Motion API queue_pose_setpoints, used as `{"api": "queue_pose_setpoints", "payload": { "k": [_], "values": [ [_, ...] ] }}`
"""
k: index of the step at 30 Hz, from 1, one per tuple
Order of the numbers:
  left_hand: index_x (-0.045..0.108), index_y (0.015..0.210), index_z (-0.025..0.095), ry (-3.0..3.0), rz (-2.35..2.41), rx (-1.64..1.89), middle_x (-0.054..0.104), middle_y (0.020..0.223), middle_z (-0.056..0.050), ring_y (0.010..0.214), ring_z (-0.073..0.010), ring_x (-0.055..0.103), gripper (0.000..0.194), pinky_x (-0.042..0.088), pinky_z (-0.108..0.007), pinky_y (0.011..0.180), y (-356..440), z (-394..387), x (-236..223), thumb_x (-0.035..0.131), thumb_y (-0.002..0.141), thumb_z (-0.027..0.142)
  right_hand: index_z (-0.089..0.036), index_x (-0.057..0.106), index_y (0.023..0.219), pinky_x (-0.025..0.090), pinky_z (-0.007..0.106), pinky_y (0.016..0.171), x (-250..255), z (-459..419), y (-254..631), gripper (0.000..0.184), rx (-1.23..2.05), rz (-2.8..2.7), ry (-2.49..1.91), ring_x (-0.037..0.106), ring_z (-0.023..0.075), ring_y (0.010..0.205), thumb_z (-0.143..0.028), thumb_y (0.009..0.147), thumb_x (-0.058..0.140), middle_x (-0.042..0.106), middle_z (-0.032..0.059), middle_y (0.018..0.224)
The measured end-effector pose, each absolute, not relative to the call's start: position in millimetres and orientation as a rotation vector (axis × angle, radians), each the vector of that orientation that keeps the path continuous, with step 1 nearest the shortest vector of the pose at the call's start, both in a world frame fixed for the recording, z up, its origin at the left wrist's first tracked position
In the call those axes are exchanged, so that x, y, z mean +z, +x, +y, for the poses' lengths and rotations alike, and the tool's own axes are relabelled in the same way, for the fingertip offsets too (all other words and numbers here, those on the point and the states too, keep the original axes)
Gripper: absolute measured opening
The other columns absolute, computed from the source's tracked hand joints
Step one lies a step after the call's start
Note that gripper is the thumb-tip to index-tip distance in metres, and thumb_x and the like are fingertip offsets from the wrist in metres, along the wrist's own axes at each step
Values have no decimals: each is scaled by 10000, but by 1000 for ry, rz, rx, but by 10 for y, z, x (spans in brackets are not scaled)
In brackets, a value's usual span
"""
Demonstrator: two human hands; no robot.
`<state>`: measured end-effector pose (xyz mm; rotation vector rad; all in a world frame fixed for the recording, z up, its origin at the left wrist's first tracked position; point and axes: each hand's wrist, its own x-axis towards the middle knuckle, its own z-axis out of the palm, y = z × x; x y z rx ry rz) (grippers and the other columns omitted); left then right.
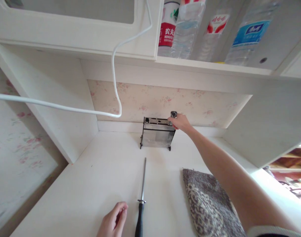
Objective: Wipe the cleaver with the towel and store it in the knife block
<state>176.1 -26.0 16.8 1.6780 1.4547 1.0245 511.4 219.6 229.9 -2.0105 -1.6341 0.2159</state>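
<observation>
Gripping a probable knife handle [173, 114], right fingers [174, 126] sit below a "NONGFU" bottle [167, 29].

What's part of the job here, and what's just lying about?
Likely the job:
dark handle, in the right hand
slotted knife rack, at that hand
sharpening steel, beside the left hand

Likely just lying about:
patterned grey cloth
white cable
plastic bottles on the shelf
</observation>
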Motion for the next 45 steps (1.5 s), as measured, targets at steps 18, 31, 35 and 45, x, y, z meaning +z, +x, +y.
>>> {"api": "queue_pose_setpoints", "payload": {
  "k": [18,31,35,45],
  "values": [
    [625,1062,296,3122,969,845,650,1042,-24,951,-205,592,316,508,-333,801,1898,-286,352,443,878,115,-188,646,893,376,201,391,1143,585,5545,310,657,-1380,-1719,515,100,400,-472,827,541,657,6,624],
    [603,1000,190,3162,625,727,687,1078,-18,1099,-172,584,180,424,-367,1008,2199,-80,832,465,907,121,-195,509,550,353,239,476,335,-212,5692,450,659,-1104,-1699,433,117,437,-558,812,545,497,-28,468],
    [554,1126,181,2975,765,937,678,1097,-61,1072,-157,602,290,466,-304,957,2270,131,1168,456,877,72,-187,539,555,352,241,488,305,-197,5711,475,670,-1125,-1674,441,121,448,-572,832,502,511,-19,485],
    [584,936,209,2304,1306,1162,716,899,-24,833,-177,685,264,522,-268,782,2458,612,1745,565,836,453,-168,649,1096,367,271,479,279,-199,5724,484,725,-1087,-1611,452,155,468,-536,812,513,528,-26,529]
  ]
}}
